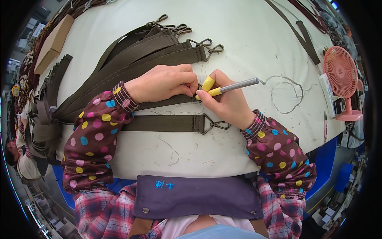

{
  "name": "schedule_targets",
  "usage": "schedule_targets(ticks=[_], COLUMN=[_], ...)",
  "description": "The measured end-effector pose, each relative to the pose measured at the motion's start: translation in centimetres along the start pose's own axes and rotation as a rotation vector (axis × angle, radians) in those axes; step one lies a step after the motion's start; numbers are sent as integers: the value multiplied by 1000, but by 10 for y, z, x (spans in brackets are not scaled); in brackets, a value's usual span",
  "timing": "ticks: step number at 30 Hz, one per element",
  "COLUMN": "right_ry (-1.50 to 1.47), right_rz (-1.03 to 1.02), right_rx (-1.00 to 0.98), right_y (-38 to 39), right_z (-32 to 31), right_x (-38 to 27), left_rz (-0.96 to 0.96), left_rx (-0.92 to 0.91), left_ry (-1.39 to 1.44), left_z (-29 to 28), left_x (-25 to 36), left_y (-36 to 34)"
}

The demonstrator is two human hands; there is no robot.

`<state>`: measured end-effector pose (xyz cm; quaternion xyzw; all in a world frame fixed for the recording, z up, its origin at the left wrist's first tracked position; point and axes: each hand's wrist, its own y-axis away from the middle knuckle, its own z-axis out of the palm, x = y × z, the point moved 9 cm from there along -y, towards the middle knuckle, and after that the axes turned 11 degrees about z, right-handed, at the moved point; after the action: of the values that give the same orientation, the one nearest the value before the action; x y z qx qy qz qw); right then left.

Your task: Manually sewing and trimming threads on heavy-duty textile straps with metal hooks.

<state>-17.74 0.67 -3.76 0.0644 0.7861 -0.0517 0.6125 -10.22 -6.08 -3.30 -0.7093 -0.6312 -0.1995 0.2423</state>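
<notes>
Right hand (pixel 229 99) got pen-like tool (pixel 240 84) just past lone strap (pixel 163 123); left hand (pixel 165 81) also past it; pink fan (pixel 340 71) way right of strap.

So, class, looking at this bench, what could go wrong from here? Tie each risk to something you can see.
The right hand holds a grey pen-like tool close to the left hand, so a slip might catch its fingers.
The straps overlap, so pulling one could drag others along.
A loose loop of thread lies beside the right hand and might snag.
</notes>
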Motion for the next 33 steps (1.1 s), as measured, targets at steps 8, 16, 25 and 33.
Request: schedule_targets(ticks=[8,16,25,33], right_ry=[28,46,60,-14], right_rz=[-6,5,-20,19], right_rx=[10,5,37,131], right_y=[0,0,0,-2], right_z=[0,0,-2,-14], right_x=[-2,-1,-2,1], left_rz=[-7,-15,-36,-135], left_rx=[33,55,87,199], left_ry=[-4,-9,42,163], left_z=[0,-1,-4,-7], left_x=[0,0,1,-12], left_y=[2,3,5,12])
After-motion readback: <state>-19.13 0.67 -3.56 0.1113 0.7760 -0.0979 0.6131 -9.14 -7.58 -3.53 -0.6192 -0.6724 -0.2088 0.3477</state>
